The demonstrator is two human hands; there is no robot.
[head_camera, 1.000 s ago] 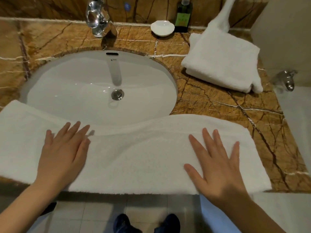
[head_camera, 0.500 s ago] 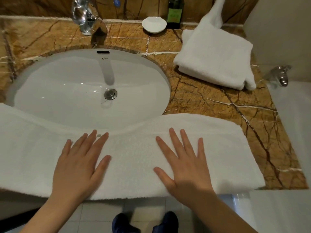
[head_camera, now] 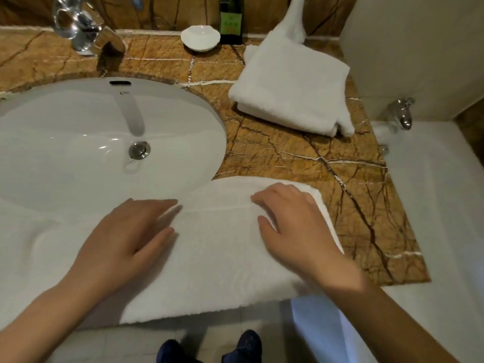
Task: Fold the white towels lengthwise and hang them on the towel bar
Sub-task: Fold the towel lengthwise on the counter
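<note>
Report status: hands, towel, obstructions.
Left hand flat on towel, open. Right hand grips towel's doubled-over right end. Towel lies across sink front rim. Second folded towel sits clear, behind.

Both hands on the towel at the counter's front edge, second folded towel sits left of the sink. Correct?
Not quite. The head view shows the second folded towel right of the sink, not left, towards the back of the counter. The left hand and right hand are on the towel at the front edge.
</note>
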